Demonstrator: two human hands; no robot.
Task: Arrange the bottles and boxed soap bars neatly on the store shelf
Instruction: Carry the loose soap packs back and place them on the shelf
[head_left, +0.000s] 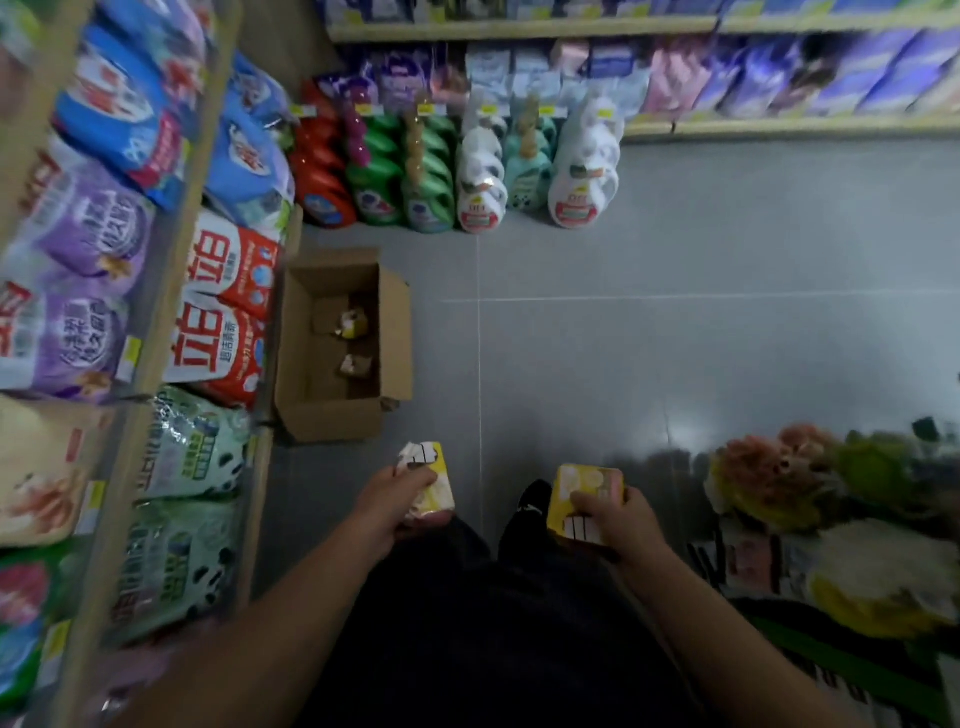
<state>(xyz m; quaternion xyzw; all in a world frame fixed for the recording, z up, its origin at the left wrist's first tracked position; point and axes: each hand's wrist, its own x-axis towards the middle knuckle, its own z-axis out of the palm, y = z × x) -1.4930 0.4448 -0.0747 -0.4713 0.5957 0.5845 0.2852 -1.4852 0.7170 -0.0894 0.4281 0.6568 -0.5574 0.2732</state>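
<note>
Each hand grips a yellow boxed soap bar, left hand (396, 503) holding one (427, 480), right hand (618, 519) another (584, 500), with the open brown cardboard carton (340, 353) at eleven o'clock.

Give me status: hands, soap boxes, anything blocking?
Left hand grips one yellow soap box; right hand grips another soap box. Open carton on floor by the shelf, a few packs inside. Nothing blocking the hands.
</note>
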